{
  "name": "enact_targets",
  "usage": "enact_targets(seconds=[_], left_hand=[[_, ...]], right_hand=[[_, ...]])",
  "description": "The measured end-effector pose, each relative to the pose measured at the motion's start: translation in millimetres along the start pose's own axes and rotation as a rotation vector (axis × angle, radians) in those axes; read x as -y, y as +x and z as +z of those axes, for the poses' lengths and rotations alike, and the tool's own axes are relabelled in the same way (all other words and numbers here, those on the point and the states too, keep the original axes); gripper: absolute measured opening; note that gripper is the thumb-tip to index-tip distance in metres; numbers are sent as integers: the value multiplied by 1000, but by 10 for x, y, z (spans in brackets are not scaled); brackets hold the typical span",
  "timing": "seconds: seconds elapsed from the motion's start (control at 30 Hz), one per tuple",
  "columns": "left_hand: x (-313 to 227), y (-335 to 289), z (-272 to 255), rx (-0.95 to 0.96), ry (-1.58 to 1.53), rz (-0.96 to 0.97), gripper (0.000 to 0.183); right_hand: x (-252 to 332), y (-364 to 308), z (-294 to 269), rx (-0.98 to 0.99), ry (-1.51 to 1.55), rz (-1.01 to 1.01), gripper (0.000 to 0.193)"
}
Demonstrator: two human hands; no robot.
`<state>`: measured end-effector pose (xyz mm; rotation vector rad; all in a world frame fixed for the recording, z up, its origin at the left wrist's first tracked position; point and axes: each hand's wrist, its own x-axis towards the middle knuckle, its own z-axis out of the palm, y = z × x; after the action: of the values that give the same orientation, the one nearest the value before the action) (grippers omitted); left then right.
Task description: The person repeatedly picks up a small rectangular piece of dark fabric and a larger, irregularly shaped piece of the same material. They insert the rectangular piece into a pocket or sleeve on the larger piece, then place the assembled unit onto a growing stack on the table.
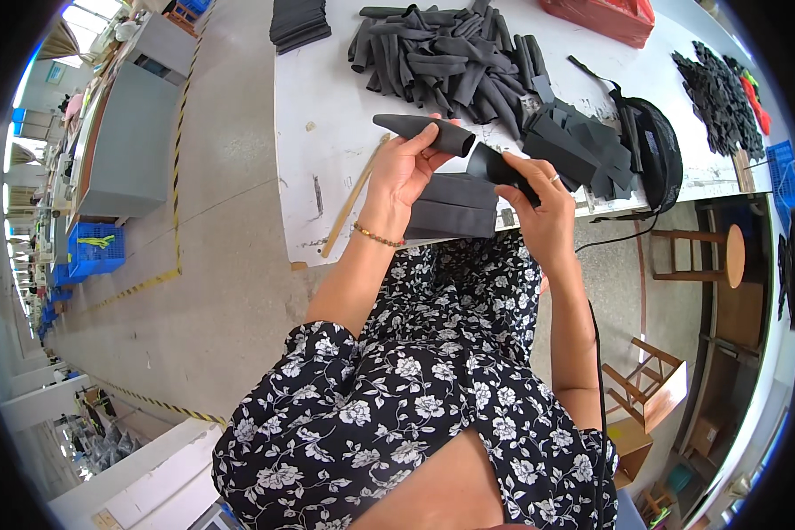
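Observation:
My left hand (399,174) is closed around a dark grey fabric tube (446,135), its thumb on top and the tube's open end toward the right. In my right hand (543,199) is a black sheet piece (486,165), bent into a curve between thumb and fingers. Its near end sits close to the tube's mouth; whether they touch I cannot tell. Under my hands, at the table's front edge, lies a stack of flat dark fabric pieces (450,210). Right of it is a loose pile of black rectangular sheets (570,146).
Farther back on the white table (327,141) rest a heap of dark tubes (442,57), a folded dark stack (299,25) and a red package (605,19). A wooden stick (355,199) lies left, a black bag (655,155) right. Wooden stools (649,384) stand on the floor.

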<state>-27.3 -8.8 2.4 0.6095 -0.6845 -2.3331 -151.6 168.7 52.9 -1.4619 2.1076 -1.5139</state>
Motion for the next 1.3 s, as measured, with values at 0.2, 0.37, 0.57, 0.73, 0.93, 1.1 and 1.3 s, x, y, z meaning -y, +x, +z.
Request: enact_targets(seconds=[0.2,0.37,0.57,0.73,0.93,1.1,1.3], left_hand=[[-42,-78,103,91,7,-55,32],[-71,-124,101,191,5,-56,33],[-56,-329,393,160,98,74,38],[12,-425,588,237,102,311,40],[69,-274,484,318,12,346,23],[347,-365,527,315,-75,265,23],[162,-408,495,229,-82,280,26]], right_hand=[[-69,122,-37,-59,-298,-292,28],[-11,169,-75,-103,-461,-426,27],[104,172,35,-154,-545,-512,40],[142,89,141,-106,-242,-331,58],[65,-54,167,7,-265,-313,49],[126,21,289,37,-231,-337,43],[175,35,194,98,-170,-319,32]])
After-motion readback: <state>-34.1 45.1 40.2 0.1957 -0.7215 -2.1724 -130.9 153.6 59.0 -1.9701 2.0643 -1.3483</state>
